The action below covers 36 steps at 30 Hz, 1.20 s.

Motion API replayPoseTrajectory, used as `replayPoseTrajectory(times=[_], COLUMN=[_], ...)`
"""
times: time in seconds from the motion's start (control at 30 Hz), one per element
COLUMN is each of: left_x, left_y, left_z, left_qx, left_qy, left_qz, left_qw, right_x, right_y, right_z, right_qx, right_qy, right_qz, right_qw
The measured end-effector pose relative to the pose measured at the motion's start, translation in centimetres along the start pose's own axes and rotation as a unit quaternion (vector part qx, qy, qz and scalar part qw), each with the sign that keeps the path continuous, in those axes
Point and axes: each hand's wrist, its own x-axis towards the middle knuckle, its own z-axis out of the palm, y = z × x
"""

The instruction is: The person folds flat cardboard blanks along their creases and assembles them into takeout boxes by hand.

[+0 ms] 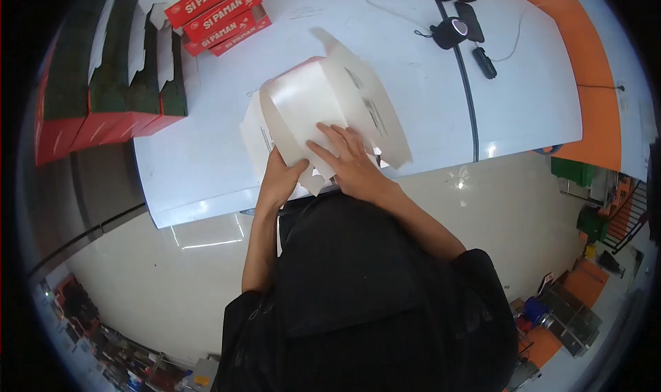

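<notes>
A partly folded cardboard box (pixel 306 102), its pale inner side facing up, lies at the near edge of the white table. Side flaps stick out to its left and right, with slots cut in the right one. My left hand (pixel 279 178) grips the near left corner of the box, thumb on top and the other fingers partly hidden. Spread over the near part of the inner panel are the fingers of my right hand (pixel 350 159), pressing on the card. A small near flap (pixel 313 184) shows between my hands.
Red "SI PAMAN" boxes (pixel 220 16) are stacked at the back left. Larger red and dark green boxes (pixel 110 89) stand along the left edge. A black round device (pixel 449 32), a phone (pixel 470 21) and a small black object (pixel 484 63) lie on the white table (pixel 530 96) at right.
</notes>
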Motion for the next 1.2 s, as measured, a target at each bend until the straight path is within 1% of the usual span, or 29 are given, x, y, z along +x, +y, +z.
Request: replayPoseTrajectory(times=[0.07, 0.1, 0.17, 0.2, 0.3, 0.33, 0.37, 0.4, 0.47, 0.5, 0.57, 0.6, 0.7, 0.73, 0.83, 0.87, 0.97, 1.0, 1.07, 1.17, 1.2], left_x=[0.5, 0.5, -0.2, -0.5, -1.2, -1.4, -1.6, -1.8, -1.7, -1.5, -1.1, -0.8, 0.7, 0.8, 0.5, 0.2, -0.2, -0.2, -0.7, -1.8, -2.1], left_y=[0.3, 0.4, 2.0, 2.7, 3.4, 3.6, 3.8, 4.1, 5.4, 5.8, 5.9, 5.9, 3.5, 3.0, 2.5, 2.7, 3.5, 3.6, 4.5, 6.3, 6.8], left_z=[-1.3, -1.8, -1.5, -1.2, -0.3, -0.7, -1.6, -2.3, -3.0, -3.2, -2.7, -2.3, -1.2, -0.4, 0.9, 1.4, 0.6, 0.4, -0.3, -1.5, -1.8], left_qx=[0.112, 0.168, 0.102, 0.069, -0.043, 0.067, 0.175, 0.281, 0.32, 0.339, 0.349, 0.354, 0.216, 0.163, 0.182, 0.159, 0.307, 0.286, 0.314, 0.374, 0.396], left_qy=[-0.028, -0.044, -0.053, -0.06, 0.066, 0.048, 0.031, 0.014, -0.079, -0.125, -0.075, -0.052, 0.132, 0.228, 0.262, 0.241, 0.095, 0.076, 0.05, 0.018, 0.01], left_qz=[0.034, 0.05, 0.023, 0.01, 0.104, 0.181, 0.254, 0.322, 0.351, 0.364, 0.413, 0.436, 0.481, 0.474, 0.483, 0.486, 0.466, 0.439, 0.422, 0.369, 0.345], left_qw=[0.993, 0.983, 0.993, 0.996, 0.991, 0.98, 0.951, 0.904, 0.876, 0.858, 0.838, 0.826, 0.839, 0.835, 0.816, 0.825, 0.824, 0.848, 0.849, 0.851, 0.851], right_x=[-0.3, -0.7, -1.2, -0.9, 0.0, 0.2, 0.5, 0.9, 1.6, 1.8, 2.2, 2.3, 2.3, 2.4, 3.0, 3.0, 3.1, 3.1, 3.5, 3.5, 3.6], right_y=[0.8, 1.5, 3.3, 3.2, 2.8, 2.5, 2.1, 1.8, 1.2, 1.0, 0.7, 0.8, 0.9, 0.6, -0.1, -0.3, -0.5, -0.8, -1.6, -2.3, -2.8], right_z=[0.0, 0.1, 0.7, 0.4, -1.1, -1.8, -2.4, -3.2, -4.6, -4.9, -5.2, -5.0, -5.2, -5.7, -6.5, -6.7, -7.2, -7.8, -9.1, -9.5, -9.7], right_qx=[0.034, 0.061, 0.114, 0.134, 0.188, 0.206, 0.224, 0.254, 0.314, 0.329, 0.359, 0.352, 0.338, 0.337, 0.339, 0.341, 0.299, 0.278, 0.236, 0.241, 0.233], right_qy=[0.053, 0.032, -0.009, -0.013, -0.026, -0.034, -0.043, -0.061, -0.102, -0.103, -0.103, -0.095, -0.07, -0.064, -0.069, -0.076, -0.084, -0.102, -0.136, -0.121, -0.05], right_qz=[-0.003, 0.009, 0.034, 0.043, 0.067, 0.074, 0.079, 0.093, 0.119, 0.138, 0.176, 0.172, 0.171, 0.175, 0.168, 0.162, 0.105, 0.115, 0.134, 0.09, 0.047], right_qw=[0.998, 0.998, 0.993, 0.99, 0.979, 0.975, 0.97, 0.961, 0.936, 0.928, 0.911, 0.915, 0.923, 0.923, 0.923, 0.923, 0.945, 0.948, 0.953, 0.959, 0.97])
